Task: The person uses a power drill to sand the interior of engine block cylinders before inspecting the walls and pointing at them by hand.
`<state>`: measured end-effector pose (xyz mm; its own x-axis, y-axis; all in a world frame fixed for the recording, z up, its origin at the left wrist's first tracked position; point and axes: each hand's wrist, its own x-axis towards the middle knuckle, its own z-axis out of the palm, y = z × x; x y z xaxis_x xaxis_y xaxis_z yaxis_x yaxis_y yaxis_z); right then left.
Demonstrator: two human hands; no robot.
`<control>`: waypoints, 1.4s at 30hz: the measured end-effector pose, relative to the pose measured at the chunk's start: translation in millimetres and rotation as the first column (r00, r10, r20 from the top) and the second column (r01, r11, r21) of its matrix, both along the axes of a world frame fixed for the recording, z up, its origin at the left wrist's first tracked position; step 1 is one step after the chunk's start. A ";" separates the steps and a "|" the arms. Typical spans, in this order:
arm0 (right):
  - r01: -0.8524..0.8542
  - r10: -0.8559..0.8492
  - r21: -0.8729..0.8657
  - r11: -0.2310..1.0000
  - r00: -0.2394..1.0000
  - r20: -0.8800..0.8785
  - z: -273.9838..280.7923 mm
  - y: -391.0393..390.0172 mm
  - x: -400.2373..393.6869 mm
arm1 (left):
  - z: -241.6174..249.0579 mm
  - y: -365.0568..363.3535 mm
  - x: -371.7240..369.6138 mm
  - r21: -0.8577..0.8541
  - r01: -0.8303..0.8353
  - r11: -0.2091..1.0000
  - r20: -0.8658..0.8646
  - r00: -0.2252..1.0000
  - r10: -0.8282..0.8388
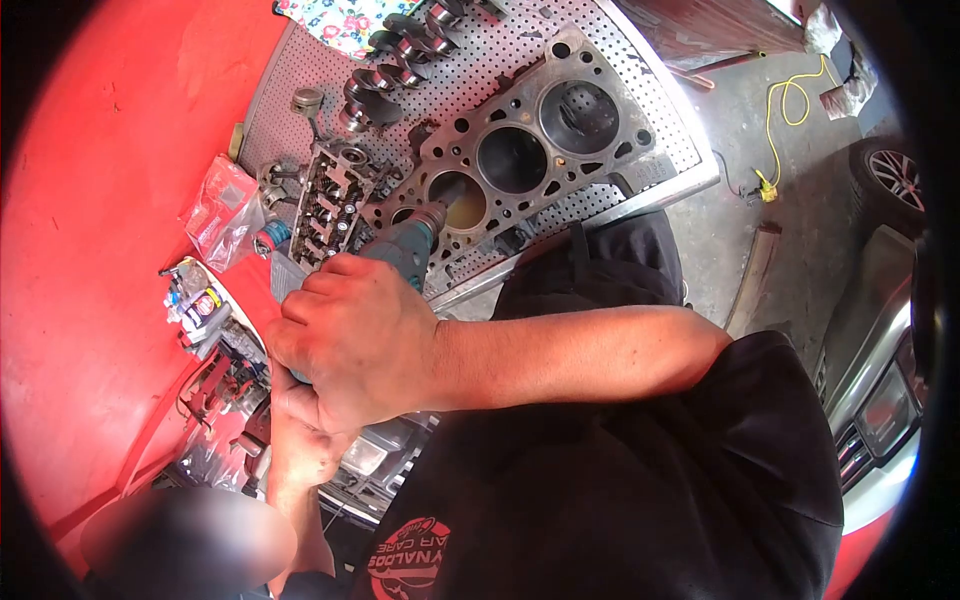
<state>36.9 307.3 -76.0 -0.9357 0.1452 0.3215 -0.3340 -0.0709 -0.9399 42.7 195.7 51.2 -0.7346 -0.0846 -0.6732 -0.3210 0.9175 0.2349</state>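
Observation:
My right hand (350, 335) is wrapped over the rear of a teal power drill (408, 250). Just below it, my left hand (308, 435) is closed round the drill's lower part, its fingers mostly hidden by the right hand. The drill's chuck points at a cylinder bore of a grey engine block (550, 175), and a tool reaches into that bore. Its inner end is hard to make out. Two wider dark bores show farther along the block. A cylinder head (330, 205) lies beside the block's near end, with pistons (308, 100) around it.
A perforated metal table (300, 60) carries the block and a crankshaft (385, 75). A red plastic package (222, 205) lies on the left. Bottles and parts sit at lower left, near a blurred patch. A yellow cable (770, 130), a wheel and a car are at right.

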 end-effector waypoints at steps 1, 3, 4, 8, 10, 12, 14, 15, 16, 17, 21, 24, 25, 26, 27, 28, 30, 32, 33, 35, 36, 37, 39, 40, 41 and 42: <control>-0.007 0.007 0.007 1.000 1.000 0.009 -0.7 0.5 0.5 | 0.1 -0.3 -0.3 -0.004 0.002 1.000 0.012 1.000 -0.002; -0.018 0.018 0.020 1.000 1.000 0.014 -3.2 2.6 -2.2 | -0.5 -3.1 -0.9 -0.018 0.015 1.000 0.037 0.999 -0.014; -0.006 0.006 0.006 1.000 1.000 0.005 -5.2 2.7 -3.6 | -1.2 -4.6 -1.7 -0.023 0.020 1.000 0.053 0.998 -0.019; 0.034 -0.034 -0.029 0.999 0.999 -0.002 -18.4 -0.2 -3.1 | -9.6 -11.8 -0.4 -0.013 -0.037 0.999 0.091 0.995 0.038; 0.049 -0.049 -0.037 0.998 0.999 0.001 -24.2 -2.0 -3.6 | -16.5 -16.8 0.5 0.012 -0.072 0.997 0.095 0.993 0.070; 0.063 -0.063 -0.042 0.997 0.998 0.010 -30.7 -2.8 -4.0 | -24.6 -16.9 0.2 0.058 -0.079 0.995 0.091 0.993 0.073; 0.065 -0.065 -0.063 0.996 0.998 0.012 -37.5 -3.5 -4.0 | -32.2 -13.7 -0.5 0.108 -0.077 0.991 0.086 0.994 0.067; 0.068 -0.068 -0.071 0.995 0.998 0.012 -41.6 -3.5 -4.6 | -38.3 -12.2 -0.5 0.127 -0.073 0.989 0.074 0.995 0.064; 0.074 -0.073 -0.071 0.995 0.997 0.017 -45.5 -3.9 -4.9 | -42.6 -11.3 -2.0 0.145 -0.069 0.987 0.061 0.996 0.061; 0.079 -0.077 -0.072 0.994 0.997 0.021 -49.5 -4.5 -5.1 | -45.3 -10.9 -5.1 0.114 -0.074 0.991 0.091 0.994 0.064; 0.051 -0.049 -0.051 0.997 0.997 0.054 -69.4 -5.1 -7.8 | -69.9 -17.7 -4.9 0.073 -0.104 0.992 0.096 0.991 0.097; 0.067 -0.062 -0.077 0.995 0.996 0.059 -87.2 -5.4 -11.5 | -88.1 -28.4 -11.7 0.009 -0.082 0.997 0.211 0.974 0.078; 0.061 -0.056 -0.074 0.995 0.996 0.068 -92.0 -4.6 -11.5 | -92.5 -22.1 -13.1 0.009 -0.089 0.996 0.196 0.977 0.086; 0.055 -0.050 -0.071 0.996 0.996 0.076 -96.4 -3.4 -11.3 | -97.1 -19.8 -14.0 0.005 -0.081 0.997 0.197 0.977 0.078; 0.050 -0.044 -0.068 0.996 0.996 0.083 -99.9 -2.5 -11.2 | -101.3 -18.9 -14.8 0.001 -0.073 0.997 0.198 0.978 0.071; 0.050 -0.044 -0.069 0.996 0.994 0.096 -102.9 -2.5 -11.2 | -104.6 -18.2 -15.6 -0.005 -0.064 0.998 0.197 0.978 0.064; 0.051 -0.042 -0.072 0.996 0.991 0.124 -107.6 -1.8 -11.6 | -109.1 -16.7 -16.3 -0.004 -0.047 0.999 0.198 0.979 0.047; 0.047 -0.041 -0.056 0.997 0.993 0.113 -111.4 2.9 -12.9 | -111.8 -15.7 -18.4 -0.006 -0.034 0.999 0.211 0.977 0.034; 0.045 -0.039 -0.049 0.998 0.993 0.107 -112.2 4.1 -13.1 | -112.5 -15.4 -20.0 -0.011 -0.028 1.000 0.222 0.975 0.030; 0.052 -0.045 -0.058 0.997 0.993 0.109 -113.6 4.0 -14.4 | -113.7 -12.8 -23.6 -0.011 -0.032 0.999 0.233 0.972 0.034; 0.054 -0.047 -0.064 0.996 0.993 0.112 -113.7 3.5 -14.1 | -113.1 -10.1 -23.8 -0.010 -0.044 0.999 0.237 0.971 0.045; 0.057 -0.049 -0.064 0.996 0.992 0.114 -113.6 3.6 -13.9 | -112.6 -8.6 -24.3 -0.009 -0.056 0.998 0.240 0.969 0.056; 0.062 -0.054 -0.062 0.996 0.992 0.113 -114.0 4.8 -14.0 | -113.1 -8.6 -24.8 -0.005 -0.054 0.999 0.236 0.970 0.054; 0.070 -0.062 -0.065 0.995 0.991 0.115 -113.6 4.3 -14.0 | -113.2 -8.7 -24.4 -0.003 -0.054 0.999 0.235 0.971 0.054; 0.080 -0.072 -0.067 0.995 0.991 0.114 -113.5 3.7 -14.7 | -113.8 -9.2 -25.6 -0.012 -0.052 0.999 0.243 0.969 0.054; 0.089 -0.080 -0.069 0.994 0.990 0.116 -113.3 3.0 -14.2 | -114.0 -10.3 -26.5 -0.021 -0.051 0.998 0.252 0.966 0.055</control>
<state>22.7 310.3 -189.3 -0.9487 0.2448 0.2001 -0.2339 -0.1176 -0.9651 16.3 185.4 -62.9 -0.5351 -0.1301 -0.8347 -0.4164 0.9003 0.1266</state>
